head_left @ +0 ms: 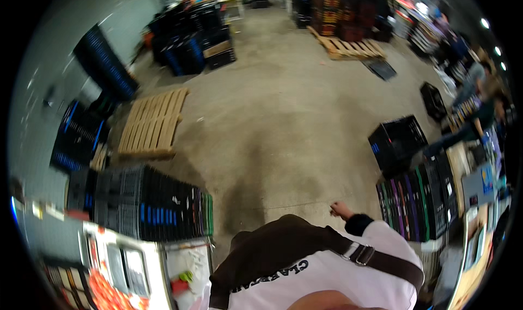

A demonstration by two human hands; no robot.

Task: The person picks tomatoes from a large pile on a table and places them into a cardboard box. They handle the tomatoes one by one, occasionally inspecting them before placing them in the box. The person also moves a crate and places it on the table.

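My right hand (340,209) hangs out in front of my right side, past a dark cuff and pale sleeve. It is small and a little blurred; the fingers look loosely bent and slightly apart, with nothing visible in them. Bare concrete floor (283,146) lies beyond it. The nearest thing on that side is a tall stack of black crates (417,203) with some purple and green ones. My left hand is out of sight. A dark apron (278,250) with a buckled strap covers part of my pale top.
On the left stand stacked black crates (147,203), a wooden pallet (152,122) and a table with reddish produce (106,291). A large black crate (400,141) sits at the right. Another pallet (348,45) lies farther off. People (479,92) work along the right side.
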